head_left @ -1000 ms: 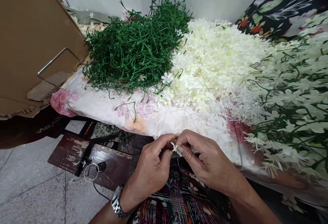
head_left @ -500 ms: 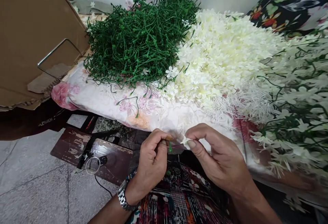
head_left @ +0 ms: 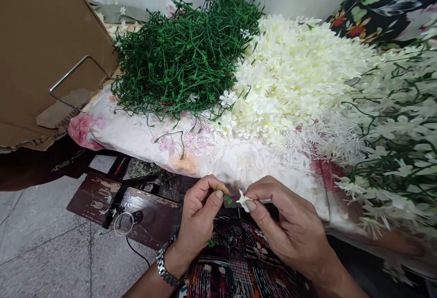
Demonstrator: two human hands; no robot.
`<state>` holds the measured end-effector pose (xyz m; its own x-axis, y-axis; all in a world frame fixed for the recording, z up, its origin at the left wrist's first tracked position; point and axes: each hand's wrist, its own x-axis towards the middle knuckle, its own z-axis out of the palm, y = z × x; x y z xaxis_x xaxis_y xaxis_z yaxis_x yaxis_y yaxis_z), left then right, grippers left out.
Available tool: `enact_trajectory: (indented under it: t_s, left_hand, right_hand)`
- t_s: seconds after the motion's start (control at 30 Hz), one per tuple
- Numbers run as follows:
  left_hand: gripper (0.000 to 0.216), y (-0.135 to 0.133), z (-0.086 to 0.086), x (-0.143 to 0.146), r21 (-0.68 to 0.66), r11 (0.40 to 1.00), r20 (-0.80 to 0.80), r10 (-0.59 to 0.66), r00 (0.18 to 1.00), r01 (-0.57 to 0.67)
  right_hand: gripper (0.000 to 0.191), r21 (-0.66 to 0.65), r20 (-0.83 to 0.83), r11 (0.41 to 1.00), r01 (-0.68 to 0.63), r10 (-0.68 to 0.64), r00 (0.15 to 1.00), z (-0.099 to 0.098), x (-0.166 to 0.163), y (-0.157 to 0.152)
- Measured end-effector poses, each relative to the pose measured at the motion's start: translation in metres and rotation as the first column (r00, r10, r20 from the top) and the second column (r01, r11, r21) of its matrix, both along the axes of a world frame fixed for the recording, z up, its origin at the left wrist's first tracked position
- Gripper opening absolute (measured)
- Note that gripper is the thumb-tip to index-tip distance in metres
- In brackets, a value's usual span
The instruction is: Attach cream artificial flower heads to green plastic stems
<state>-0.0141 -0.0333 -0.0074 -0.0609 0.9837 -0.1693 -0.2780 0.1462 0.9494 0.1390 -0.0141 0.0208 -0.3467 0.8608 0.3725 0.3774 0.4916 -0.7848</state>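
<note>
Thumb and forefinger of my left hand (head_left: 201, 214) pinch a green plastic flower stem (head_left: 228, 199), whose tip points toward the right hand. A white artificial flower (head_left: 243, 199) is pinched between the thumb and forefinger of my right hand (head_left: 290, 225). A small gap separates the stem tip from the flower. Both hands are over my lap, at the front edge of the cloth-covered surface. Beyond them lie a heap of green stems (head_left: 180, 57) and, to its right, a heap of loose white blossoms (head_left: 297, 75).
Stems with white flowers on them (head_left: 403, 129) lie at the right. Thin white sprigs (head_left: 327, 136) lie on the floral cloth (head_left: 235, 157). A cardboard box (head_left: 44, 38) with a metal handle stands at the left. Below is a worn brown board (head_left: 153, 214) with a ring on it.
The stem tip in my left hand has turned from pointing down to pointing toward the flower. My right hand has moved slightly down and left, flower still pinched.
</note>
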Motion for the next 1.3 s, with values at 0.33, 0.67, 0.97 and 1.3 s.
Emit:
enact_trajectory:
  t_s: [0.33, 0.67, 0.97, 1.3]
  left_hand:
    - [0.022, 0.004, 0.005, 0.005, -0.254, 0.967, 0.302, 0.064, 0.951, 0.015]
    - [0.028, 0.006, 0.007, 0.010, -0.289, 0.957, 0.230, 0.082, 0.970, -0.013]
    - [0.027, 0.007, 0.005, 0.009, -0.251, 0.968, 0.187, 0.035, 0.982, 0.013]
    - [0.020, 0.004, -0.001, 0.006, -0.233, 0.970, 0.176, -0.024, 0.984, 0.066]
  right_hand:
    - [0.010, 0.126, 0.030, 0.992, 0.010, -0.014, 0.999, -0.001, -0.009, 0.005]
    - [0.013, 0.282, 0.155, 0.958, 0.046, -0.093, 0.984, -0.003, -0.013, 0.008]
    - [0.013, 0.323, 0.236, 0.946, 0.016, -0.097, 0.967, -0.008, -0.013, 0.007]
    - [0.009, 0.206, 0.196, 0.978, -0.022, -0.019, 0.981, -0.012, -0.007, 0.008]
